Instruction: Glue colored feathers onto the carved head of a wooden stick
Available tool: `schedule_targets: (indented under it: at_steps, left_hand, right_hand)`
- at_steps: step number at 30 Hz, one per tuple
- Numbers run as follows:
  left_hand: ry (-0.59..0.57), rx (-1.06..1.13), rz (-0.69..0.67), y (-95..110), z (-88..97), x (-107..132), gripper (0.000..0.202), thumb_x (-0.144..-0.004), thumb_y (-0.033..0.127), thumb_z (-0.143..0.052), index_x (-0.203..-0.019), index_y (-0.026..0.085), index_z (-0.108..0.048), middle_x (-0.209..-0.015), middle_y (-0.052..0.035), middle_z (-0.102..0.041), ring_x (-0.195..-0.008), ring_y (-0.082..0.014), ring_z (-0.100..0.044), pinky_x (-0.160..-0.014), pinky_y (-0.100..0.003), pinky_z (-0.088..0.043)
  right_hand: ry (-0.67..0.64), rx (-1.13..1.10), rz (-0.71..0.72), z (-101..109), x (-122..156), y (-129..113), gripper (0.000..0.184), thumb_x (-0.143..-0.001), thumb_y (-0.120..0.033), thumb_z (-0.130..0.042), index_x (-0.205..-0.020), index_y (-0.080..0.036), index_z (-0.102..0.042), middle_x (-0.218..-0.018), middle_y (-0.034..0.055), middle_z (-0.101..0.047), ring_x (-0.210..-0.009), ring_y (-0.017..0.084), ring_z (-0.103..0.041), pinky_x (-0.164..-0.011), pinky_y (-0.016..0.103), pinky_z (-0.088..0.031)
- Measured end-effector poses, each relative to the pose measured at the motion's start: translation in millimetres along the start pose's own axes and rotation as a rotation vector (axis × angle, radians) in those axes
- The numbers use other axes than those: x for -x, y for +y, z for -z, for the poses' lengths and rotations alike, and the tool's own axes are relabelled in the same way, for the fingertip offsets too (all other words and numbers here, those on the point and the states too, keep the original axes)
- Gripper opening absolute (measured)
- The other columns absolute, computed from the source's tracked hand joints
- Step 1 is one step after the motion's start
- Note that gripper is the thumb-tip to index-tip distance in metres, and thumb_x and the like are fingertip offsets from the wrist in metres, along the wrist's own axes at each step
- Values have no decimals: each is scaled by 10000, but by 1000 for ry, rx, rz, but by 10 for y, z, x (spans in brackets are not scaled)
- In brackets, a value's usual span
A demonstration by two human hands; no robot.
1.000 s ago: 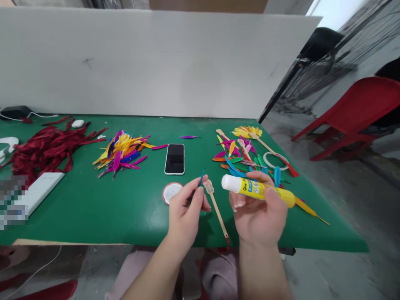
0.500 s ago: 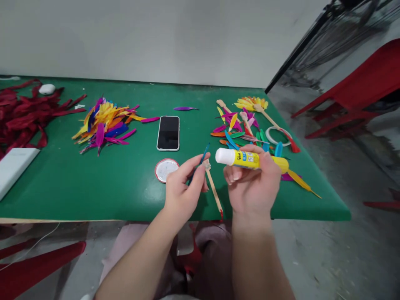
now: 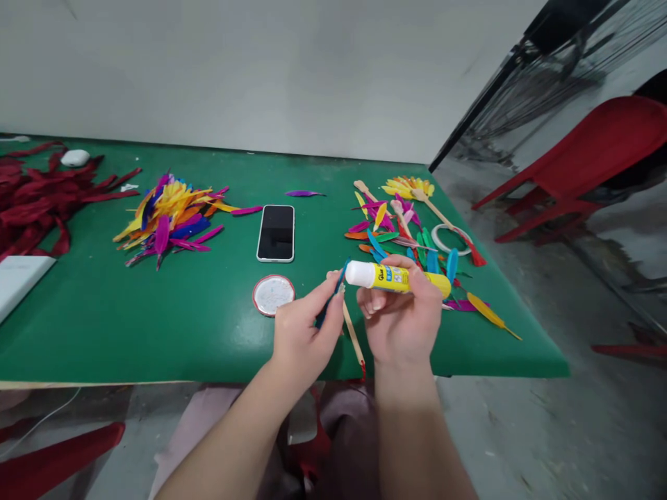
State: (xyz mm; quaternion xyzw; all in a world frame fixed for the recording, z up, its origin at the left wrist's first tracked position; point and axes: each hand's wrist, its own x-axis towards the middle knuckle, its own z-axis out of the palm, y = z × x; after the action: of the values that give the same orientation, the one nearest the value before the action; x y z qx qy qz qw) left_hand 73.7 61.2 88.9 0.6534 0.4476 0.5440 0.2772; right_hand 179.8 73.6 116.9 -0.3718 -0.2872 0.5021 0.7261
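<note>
Pinched between the thumb and fingers of my left hand (image 3: 307,319) is a blue feather (image 3: 329,300), its narrow end pointing up. My right hand (image 3: 404,312) is wrapped around a yellow glue stick (image 3: 390,278), held sideways with its white end at the feather's tip; whether they touch I cannot tell. Behind my left hand a wooden stick (image 3: 353,333) with a red cord at its lower end lies on the table, its top partly hidden by my fingers. Left of that hand is a round white lid (image 3: 274,294) with a red rim.
A phone (image 3: 276,234) lies on the green table (image 3: 208,333). Colourful feathers (image 3: 177,215) are heaped to the left, beside dark red ribbons (image 3: 31,201) and a white box (image 3: 21,281). More feathers, wooden sticks and a feather fan (image 3: 409,187) lie right. A red chair (image 3: 588,160) stands beyond.
My right hand has brought the glue stick left, up to the feather's tip. My left hand still pinches the feather. The whole view has shifted slightly.
</note>
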Motion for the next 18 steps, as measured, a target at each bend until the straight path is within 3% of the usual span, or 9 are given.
schedule_targets:
  at_steps: [5,9,12,15,18]
  left_hand:
    - [11,1,-16,17,34,-7,305,-838,211,-468,-1103,158,-609,-509,24,-613,-401,-76,-508,-489,-195,-455]
    - [79,114,132,-37,61,-35,289,-853,257,-465,-1087,170,-611,-489,41,-571,-438,-70,-523,-488,-178,-454]
    - [133,251,220,-108,98,-71,266,-857,307,-469,-1043,184,-614,-510,47,-555,-459,-67,-517,-487,-177,-455]
    - [181,361,282,-153,155,-112,247,-851,335,-481,-1004,189,-607,-545,48,-554,-467,-62,-521,-454,-167,-445]
    - [206,420,311,-173,204,-143,244,-843,344,-495,-997,187,-599,-541,52,-545,-455,-57,-520,-436,-159,-439]
  right_hand:
    - [14,16,33,18,-20,16,217,-706,-408,-567,-706,-190,-570,-360,-57,-457,-331,72,-396,-357,179,-319]
    - [17,67,110,37,-27,47,202,-761,-404,-550,-810,-210,-573,-412,-67,-469,-365,73,-415,-365,179,-327]
    - [21,292,257,67,4,86,174,-768,-281,-593,-938,-250,-575,-510,-71,-517,-407,69,-460,-387,178,-379]
    - [-193,556,317,136,63,140,355,-743,-131,-588,-1055,-296,-551,-896,1,-631,-723,125,-613,-556,230,-510]
    - [-487,662,223,240,112,222,563,-728,-76,-533,-1227,-327,-458,-1209,43,-503,-1033,189,-543,-768,323,-521]
